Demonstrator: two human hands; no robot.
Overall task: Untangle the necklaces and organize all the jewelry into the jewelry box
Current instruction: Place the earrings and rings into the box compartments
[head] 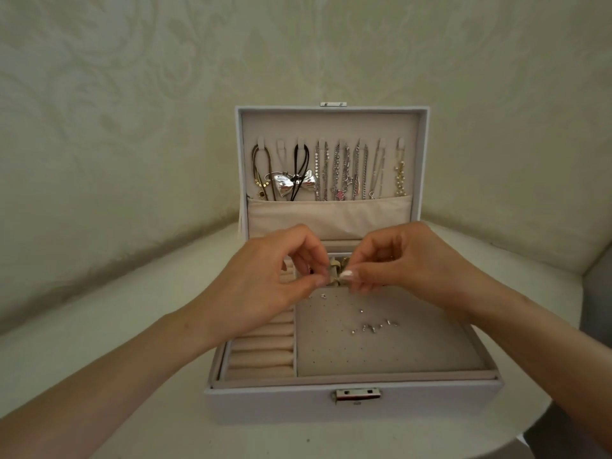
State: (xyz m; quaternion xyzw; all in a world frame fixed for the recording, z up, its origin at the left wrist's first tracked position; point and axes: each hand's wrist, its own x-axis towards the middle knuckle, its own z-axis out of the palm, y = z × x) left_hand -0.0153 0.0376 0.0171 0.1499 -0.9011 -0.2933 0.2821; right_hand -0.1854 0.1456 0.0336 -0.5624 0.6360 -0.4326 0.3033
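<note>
Necklaces (331, 170) hang untangled in the box (298, 404) lid and studs (372, 326) sit on its pad, so most looks done. Left hand (265, 279) and right hand (397, 263) both pinch a small gold piece (334, 272) above the box's rear compartment.

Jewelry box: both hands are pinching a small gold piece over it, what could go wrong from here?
1. The left hand and right hand pinch the gold piece by fingertips only; a slip could drop it into the jewelry box.
2. The right wrist sits close to the small studs on the earring pad; a brush might knock them.
</note>
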